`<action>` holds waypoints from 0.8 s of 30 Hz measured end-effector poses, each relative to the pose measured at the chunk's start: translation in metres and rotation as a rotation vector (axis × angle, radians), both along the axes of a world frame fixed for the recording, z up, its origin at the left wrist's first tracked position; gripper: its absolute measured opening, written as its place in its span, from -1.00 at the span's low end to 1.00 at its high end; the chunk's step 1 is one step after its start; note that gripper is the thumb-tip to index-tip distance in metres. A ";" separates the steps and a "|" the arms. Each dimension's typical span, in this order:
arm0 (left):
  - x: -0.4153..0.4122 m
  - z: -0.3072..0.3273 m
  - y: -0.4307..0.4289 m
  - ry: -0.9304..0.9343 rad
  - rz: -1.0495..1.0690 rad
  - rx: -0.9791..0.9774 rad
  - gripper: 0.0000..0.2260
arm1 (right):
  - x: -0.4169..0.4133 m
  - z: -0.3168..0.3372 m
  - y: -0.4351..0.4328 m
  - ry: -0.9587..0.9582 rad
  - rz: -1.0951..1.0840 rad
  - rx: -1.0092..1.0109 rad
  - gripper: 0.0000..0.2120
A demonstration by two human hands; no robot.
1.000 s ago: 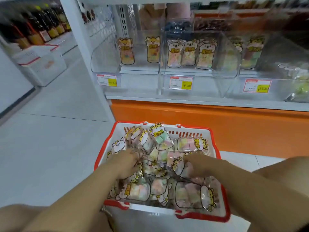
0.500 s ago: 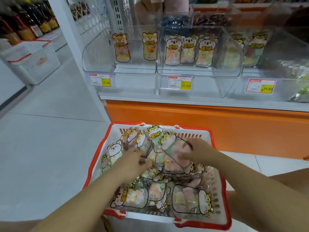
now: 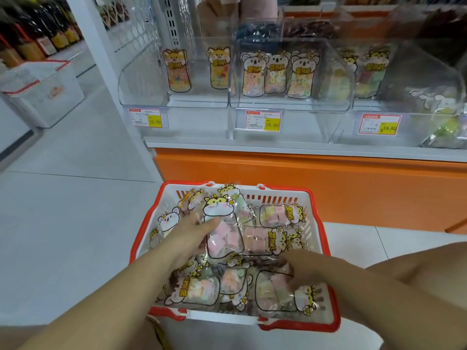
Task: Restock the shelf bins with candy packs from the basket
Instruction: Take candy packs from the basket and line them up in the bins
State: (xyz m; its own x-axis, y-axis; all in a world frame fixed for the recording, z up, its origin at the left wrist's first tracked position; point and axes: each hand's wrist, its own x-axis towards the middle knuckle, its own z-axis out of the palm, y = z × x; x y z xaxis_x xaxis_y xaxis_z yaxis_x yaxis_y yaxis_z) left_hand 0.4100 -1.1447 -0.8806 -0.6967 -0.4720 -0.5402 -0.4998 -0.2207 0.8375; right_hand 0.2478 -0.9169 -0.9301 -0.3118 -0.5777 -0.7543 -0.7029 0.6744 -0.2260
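L hand [image 3: 187, 236] curled; R hand [image 3: 298, 267] blurred

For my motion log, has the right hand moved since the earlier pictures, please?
Yes: the right hand moved back toward the near rim of the red-rimmed white plastic basket.

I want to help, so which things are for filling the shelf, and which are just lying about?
For the job: red-rimmed white plastic basket; clear pack of pink candy, gripped by left hand; clear plastic shelf bins.
Just lying about: dark bottles; white floor crate with red trim.
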 end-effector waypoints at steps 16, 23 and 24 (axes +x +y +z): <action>-0.018 0.034 0.018 0.133 0.060 -0.159 -0.79 | 0.006 0.099 -0.038 0.492 -0.014 -1.155 -0.88; -0.020 0.064 0.056 0.215 -0.161 -0.300 -0.64 | 0.028 0.109 -0.046 0.153 -0.371 -1.300 -0.74; -0.019 0.065 0.058 0.217 -0.155 -0.250 -0.66 | 0.028 0.115 -0.044 0.067 -0.467 -1.285 -0.73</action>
